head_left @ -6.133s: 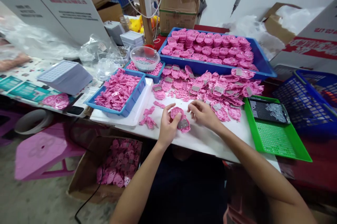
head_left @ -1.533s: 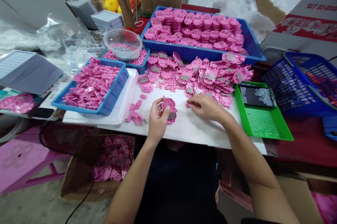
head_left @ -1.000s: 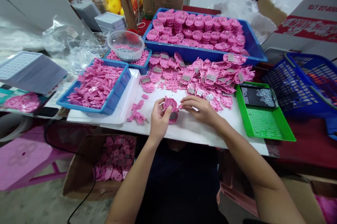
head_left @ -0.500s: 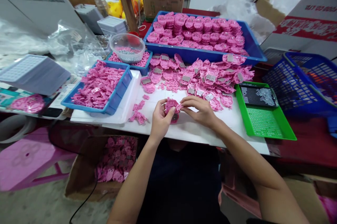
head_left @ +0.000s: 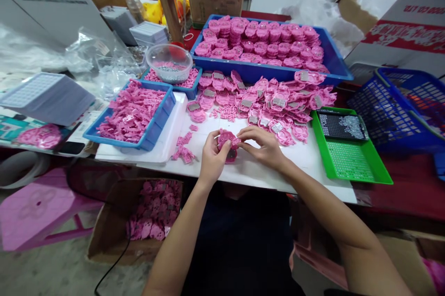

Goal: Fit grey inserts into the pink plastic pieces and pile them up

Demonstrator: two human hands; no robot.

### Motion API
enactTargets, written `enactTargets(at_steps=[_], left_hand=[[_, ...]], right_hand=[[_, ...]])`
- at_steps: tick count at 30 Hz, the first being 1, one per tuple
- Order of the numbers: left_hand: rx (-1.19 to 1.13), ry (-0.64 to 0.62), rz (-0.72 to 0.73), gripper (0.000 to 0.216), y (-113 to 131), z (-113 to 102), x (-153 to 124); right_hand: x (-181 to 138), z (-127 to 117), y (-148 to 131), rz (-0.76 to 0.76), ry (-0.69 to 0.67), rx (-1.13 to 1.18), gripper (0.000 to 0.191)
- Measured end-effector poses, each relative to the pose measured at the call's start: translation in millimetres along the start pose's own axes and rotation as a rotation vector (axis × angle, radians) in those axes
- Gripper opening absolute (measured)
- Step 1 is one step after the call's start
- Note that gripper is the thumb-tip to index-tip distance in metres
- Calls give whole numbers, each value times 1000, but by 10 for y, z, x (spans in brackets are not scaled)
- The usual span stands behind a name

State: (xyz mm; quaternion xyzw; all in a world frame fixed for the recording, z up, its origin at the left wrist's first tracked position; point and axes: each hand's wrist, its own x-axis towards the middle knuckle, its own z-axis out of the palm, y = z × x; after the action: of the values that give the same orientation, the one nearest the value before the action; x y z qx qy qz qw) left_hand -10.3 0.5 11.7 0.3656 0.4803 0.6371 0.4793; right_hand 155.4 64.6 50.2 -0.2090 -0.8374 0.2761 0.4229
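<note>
My left hand [head_left: 211, 159] is closed round a pink round plastic housing [head_left: 227, 140] held just above the white table [head_left: 257, 173]. My right hand [head_left: 263, 147] pinches a small pink piece [head_left: 237, 141] against the housing's right edge. Behind my hands lies a heap of pink housings with grey inserts [head_left: 274, 101]. A few small pink strips [head_left: 183, 151] lie on the table left of my left hand.
A large blue tray [head_left: 333, 62] of stacked pink housings stands at the back. A blue bin of small pink parts [head_left: 134, 110] sits left, a clear bowl [head_left: 169, 62] behind it. A green tray [head_left: 351, 159] lies right, blue baskets [head_left: 399, 110] beyond. A cardboard box [head_left: 139, 217] sits below.
My right hand came from the heap to the housing in my left hand and now pinches a small pink piece against it. The view shifted slightly.
</note>
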Motion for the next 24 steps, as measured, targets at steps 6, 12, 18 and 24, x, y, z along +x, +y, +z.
enactTargets(at_steps=[6,12,18,24], left_hand=[[-19,-30,12,47,26,13,-7],[17,-38,44,51,42,31,-19],[26,-51,51,50,47,28,-24],[32,-54,43,50,29,11,-18]], right_hand=[[-9,15,-7,-35,12,-87,11],[-45,30,-2,-113,-15,-195,15],[-64,24,3,-142,-76,-238,20],[-77,32,17,-125,-61,-182,20]])
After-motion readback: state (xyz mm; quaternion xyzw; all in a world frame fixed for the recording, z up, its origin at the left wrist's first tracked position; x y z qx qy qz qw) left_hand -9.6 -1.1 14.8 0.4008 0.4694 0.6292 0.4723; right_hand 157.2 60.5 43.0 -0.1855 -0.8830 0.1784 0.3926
